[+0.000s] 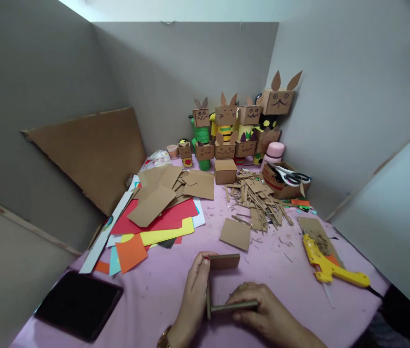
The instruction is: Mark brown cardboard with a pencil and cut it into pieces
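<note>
Near the front of the table my left hand grips a partly built cardboard box, with its thumb at the corner of the far panel. Three joined panels show, making a U shape that opens to the right. My right hand pinches the near panel between thumb and fingers. Just beyond lies a flat square cardboard piece. A yellow glue gun rests to the right, its nozzle over a cardboard sheet.
Coloured paper and cardboard sheets lie left, beside a black tablet. Cardboard scraps are heaped right of centre, near scissors in a carton. Behind stand several cardboard animal figures and a closed box.
</note>
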Demonstrator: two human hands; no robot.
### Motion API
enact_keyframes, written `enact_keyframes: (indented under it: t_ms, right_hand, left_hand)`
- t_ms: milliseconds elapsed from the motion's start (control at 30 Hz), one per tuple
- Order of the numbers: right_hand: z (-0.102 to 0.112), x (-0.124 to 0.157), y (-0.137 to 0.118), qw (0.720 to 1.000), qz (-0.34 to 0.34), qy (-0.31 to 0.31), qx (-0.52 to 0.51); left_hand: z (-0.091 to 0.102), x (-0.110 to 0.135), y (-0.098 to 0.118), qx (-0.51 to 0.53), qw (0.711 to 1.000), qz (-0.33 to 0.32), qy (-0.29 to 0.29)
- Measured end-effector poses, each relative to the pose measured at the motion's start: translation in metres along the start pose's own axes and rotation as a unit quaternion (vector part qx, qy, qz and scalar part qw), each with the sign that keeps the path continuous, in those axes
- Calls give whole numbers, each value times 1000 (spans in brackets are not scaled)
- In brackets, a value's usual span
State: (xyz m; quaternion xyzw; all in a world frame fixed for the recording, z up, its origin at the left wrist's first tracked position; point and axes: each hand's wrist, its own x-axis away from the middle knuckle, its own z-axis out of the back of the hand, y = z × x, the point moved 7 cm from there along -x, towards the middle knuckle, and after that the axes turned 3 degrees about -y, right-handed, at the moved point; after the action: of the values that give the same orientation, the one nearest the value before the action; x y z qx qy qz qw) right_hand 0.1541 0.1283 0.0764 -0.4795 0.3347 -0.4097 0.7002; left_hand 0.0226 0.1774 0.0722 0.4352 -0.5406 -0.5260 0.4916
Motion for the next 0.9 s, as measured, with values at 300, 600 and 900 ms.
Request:
enact_keyframes:
  t_ms: [300, 600, 900]
  right_hand:
    - [1, -3, -3, 999, 2, -32, -32]
    - [-2, 5, 18, 999, -37, 19, -24]
    - [18, 24, 36, 995, -59, 60, -47]
  left_hand:
    - [-1, -1, -1, 8, 1000, -5, -8]
    - [-2, -2, -1, 10, 1000, -4, -17]
    - [-4, -1, -2, 19, 999, 25, -26]
